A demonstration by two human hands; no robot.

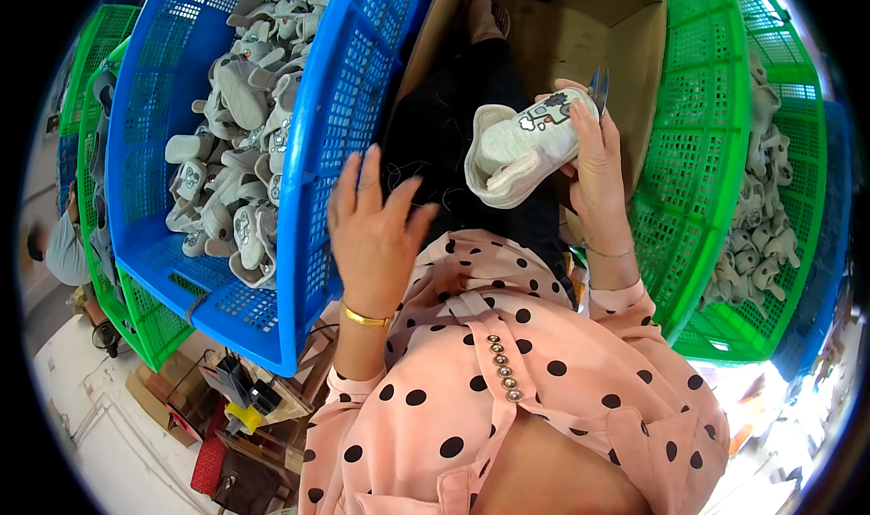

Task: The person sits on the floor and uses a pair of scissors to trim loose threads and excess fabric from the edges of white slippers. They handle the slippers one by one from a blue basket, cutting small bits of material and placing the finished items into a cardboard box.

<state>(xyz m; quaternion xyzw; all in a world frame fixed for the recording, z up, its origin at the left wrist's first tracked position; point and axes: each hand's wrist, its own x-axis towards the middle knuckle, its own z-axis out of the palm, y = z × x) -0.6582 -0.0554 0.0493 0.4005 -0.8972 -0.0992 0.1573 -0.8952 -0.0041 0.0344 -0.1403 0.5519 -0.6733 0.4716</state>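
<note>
My right hand (pixel 600 166) grips a small pale grey shoe (pixel 518 152) with a dark cartoon patch on its upper, holding it above my lap. Two pointed metal blades, which look like thread snips (pixel 599 87), stick up past the fingers of that same hand; their handle is hidden. With fingers spread and nothing in them, my left hand (pixel 373 220) hovers beside the blue crate (pixel 304 134). Inside that crate lies a heap of similar small grey shoes (pixel 240 152).
At my right stands a green crate (pixel 689 143) with more grey shoes (pixel 757 216) beyond its near wall. A cardboard box (pixel 580 25) is open ahead of me. Further green crates (pixel 154 320) stand at left, where another person (pixel 68 247) is partly visible.
</note>
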